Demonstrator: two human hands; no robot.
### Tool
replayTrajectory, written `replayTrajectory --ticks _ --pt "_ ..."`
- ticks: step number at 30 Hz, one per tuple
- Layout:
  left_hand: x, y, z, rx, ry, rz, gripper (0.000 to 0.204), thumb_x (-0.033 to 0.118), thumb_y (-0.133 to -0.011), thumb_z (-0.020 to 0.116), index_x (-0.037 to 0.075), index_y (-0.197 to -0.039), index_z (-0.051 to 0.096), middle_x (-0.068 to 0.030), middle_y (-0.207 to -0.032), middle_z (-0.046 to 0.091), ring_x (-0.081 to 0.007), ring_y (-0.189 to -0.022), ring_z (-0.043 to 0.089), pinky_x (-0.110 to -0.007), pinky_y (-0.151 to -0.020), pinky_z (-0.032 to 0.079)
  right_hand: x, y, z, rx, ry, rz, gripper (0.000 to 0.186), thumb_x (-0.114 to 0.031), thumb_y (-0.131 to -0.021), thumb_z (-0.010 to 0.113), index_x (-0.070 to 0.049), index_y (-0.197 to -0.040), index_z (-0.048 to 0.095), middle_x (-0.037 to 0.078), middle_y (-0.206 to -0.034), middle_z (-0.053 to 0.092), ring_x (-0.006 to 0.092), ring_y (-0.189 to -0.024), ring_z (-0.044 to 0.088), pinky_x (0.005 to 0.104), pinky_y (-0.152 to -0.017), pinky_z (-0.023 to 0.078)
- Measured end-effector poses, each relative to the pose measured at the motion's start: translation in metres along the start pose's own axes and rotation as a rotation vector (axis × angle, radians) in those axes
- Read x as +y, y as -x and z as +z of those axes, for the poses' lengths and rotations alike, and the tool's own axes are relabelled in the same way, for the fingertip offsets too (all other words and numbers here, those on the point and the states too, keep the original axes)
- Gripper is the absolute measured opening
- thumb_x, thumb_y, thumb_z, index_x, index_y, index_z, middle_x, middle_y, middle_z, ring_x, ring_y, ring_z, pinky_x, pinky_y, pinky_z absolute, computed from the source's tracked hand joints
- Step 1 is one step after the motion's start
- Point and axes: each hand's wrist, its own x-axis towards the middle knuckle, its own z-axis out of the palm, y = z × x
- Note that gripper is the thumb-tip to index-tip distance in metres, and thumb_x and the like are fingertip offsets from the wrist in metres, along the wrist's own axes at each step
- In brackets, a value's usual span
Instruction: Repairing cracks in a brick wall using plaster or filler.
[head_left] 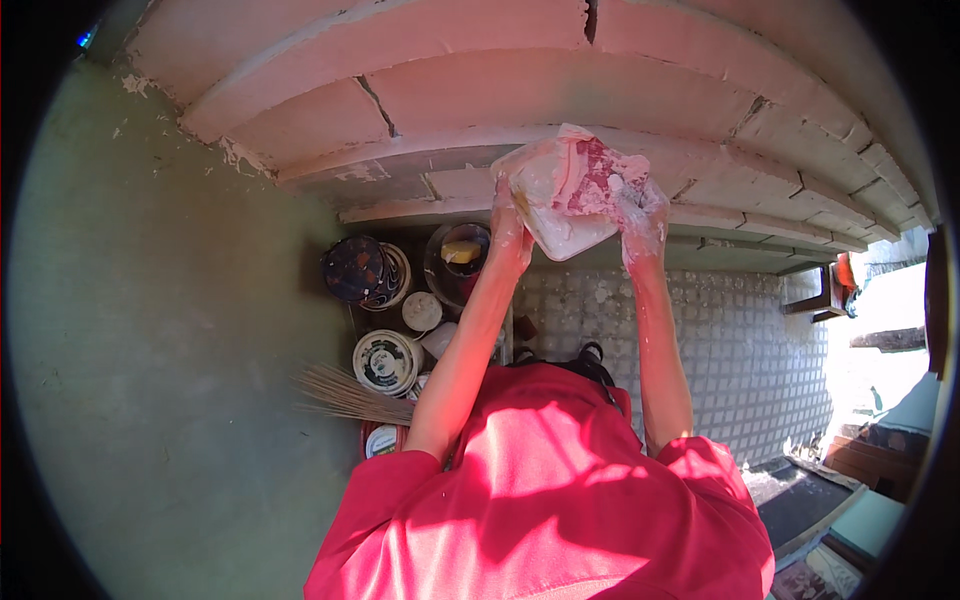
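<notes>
A white plastic tray (pixel 560 233) is held up in front of the pink block wall, its left side gripped by my left hand (pixel 510 220). On it lies a flat, dark pink piece (pixel 590 175) caked with pale pink paste. My right hand (pixel 645 220), smeared white, is closed on this piece at the tray's right side; exactly what the fingers wrap round is partly hidden by paste.
Paint buckets (pixel 385 362), a metal basin (pixel 450 285) with a yellow sponge (pixel 462 252) and a straw broom (pixel 340 390) sit low at left beside a grey-green wall (pixel 170 330). Pink ledged wall (pixel 480 85) spans the top. Tiled floor (pixel 730 360), wooden furniture (pixel 825 295) and a bright opening are right.
</notes>
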Motion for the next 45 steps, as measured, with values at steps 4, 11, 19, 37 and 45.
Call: replayTrajectory --ticks 4,11,19,37,45 --pt "0.001 -0.002 -0.008 0.044 -0.014 0.005 0.061 0.050 -0.099 0.036 0.004 -0.139 0.034 -0.0097 -0.135 0.048 -0.0206 -0.120 0.051 -0.033 -0.099 0.043 -0.002 0.001 0.009 -0.002 -0.114 0.061 0.020 -0.008 -0.088 0.061 0.003 -0.105 0.064 0.001 -0.093 0.064 0.0061 -0.080 0.055 0.0225 -0.072 0.046" --pt "0.010 -0.013 -0.027 0.051 0.000 0.004 0.062 0.051 -0.099 0.035 0.004 -0.140 0.034 -0.0105 -0.135 0.048 -0.0211 -0.121 0.050 -0.034 -0.100 0.044 0.001 -0.018 0.030 0.006 -0.064 -0.016 0.017 -0.010 -0.088 0.060 0.003 -0.099 0.065 0.000 -0.087 0.063 0.0075 -0.076 0.053 0.0239 -0.068 0.045" --pt "0.026 -0.022 -0.060 0.049 0.048 0.095 0.061 0.050 -0.099 0.033 0.005 -0.140 0.034 -0.0100 -0.136 0.048 -0.0221 -0.122 0.050 -0.034 -0.101 0.043 -0.001 -0.039 0.096 0.180 0.423 -0.208 0.020 -0.013 -0.087 0.059 0.007 -0.089 0.061 0.009 -0.071 0.061 0.0137 -0.067 0.049 0.0314 -0.064 0.043" --pt "0.056 0.022 -0.142 0.304 0.125 0.104 0.060 0.050 -0.098 0.037 0.006 -0.140 0.033 -0.0087 -0.136 0.047 -0.0213 -0.121 0.051 -0.035 -0.100 0.044 0.062 -0.037 0.295 0.275 0.457 -0.577 0.024 -0.004 -0.083 0.057 0.005 -0.103 0.066 0.026 -0.074 0.061 0.0400 -0.071 0.062 0.0397 -0.061 0.046" --pt "0.060 0.045 -0.153 0.270 0.105 0.140 0.062 0.051 -0.098 0.034 0.008 -0.142 0.031 -0.0089 -0.138 0.045 -0.0248 -0.124 0.048 -0.038 -0.103 0.043 0.043 -0.011 0.238 0.305 0.436 -0.365 0.023 -0.011 -0.089 0.057 0.004 -0.106 0.064 0.020 -0.065 0.058 0.0287 -0.052 0.051 0.0358 -0.052 0.042"
